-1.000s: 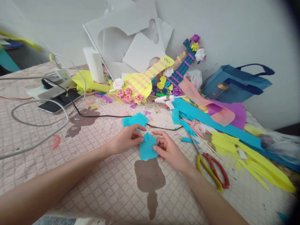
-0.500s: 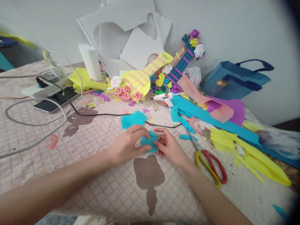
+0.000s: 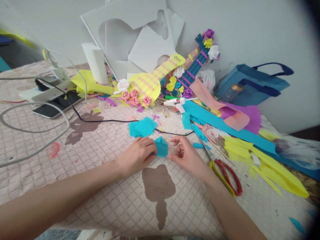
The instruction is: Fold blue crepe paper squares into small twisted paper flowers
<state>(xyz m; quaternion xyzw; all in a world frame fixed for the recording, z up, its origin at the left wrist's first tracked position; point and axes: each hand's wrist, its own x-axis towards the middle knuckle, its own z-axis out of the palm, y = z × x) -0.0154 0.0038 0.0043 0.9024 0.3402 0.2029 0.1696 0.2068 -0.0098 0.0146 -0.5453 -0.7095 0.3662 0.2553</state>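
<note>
Right hand (image 3: 186, 155) is off the blue paper piece (image 3: 162, 149) now; a second ago both hands had it. Piece also shows smaller than in that earlier frame, with a small pointed flap standing at its top edge.

Left hand (image 3: 140, 151): fingertips together, pinching the piece by its left edge; that edge is hidden under the fingers. Right hand: thumb and fingers spread with a gap between, just beside the piece's right edge. Thumb tip is close to the lower right corner, can't tell if it touches.

Piece sits between the two hands, over the quilted tablecloth (image 3: 112, 193), just beyond the brown patch (image 3: 158, 183). More blue sheets (image 3: 143, 126) lie just past the left hand, overlapping the black cord (image 3: 110, 121).

Right side: scissors (image 3: 212, 158) with red and yellow handles near the right forearm, which partly covers the yellow one. Yellow paper strips (image 3: 240, 150) past those. White glue gun (image 3: 172, 102) lies farther back, near the yellow guitar-shaped cutout (image 3: 150, 83) with pink paper roses (image 3: 134, 101) at its lower end.
</note>
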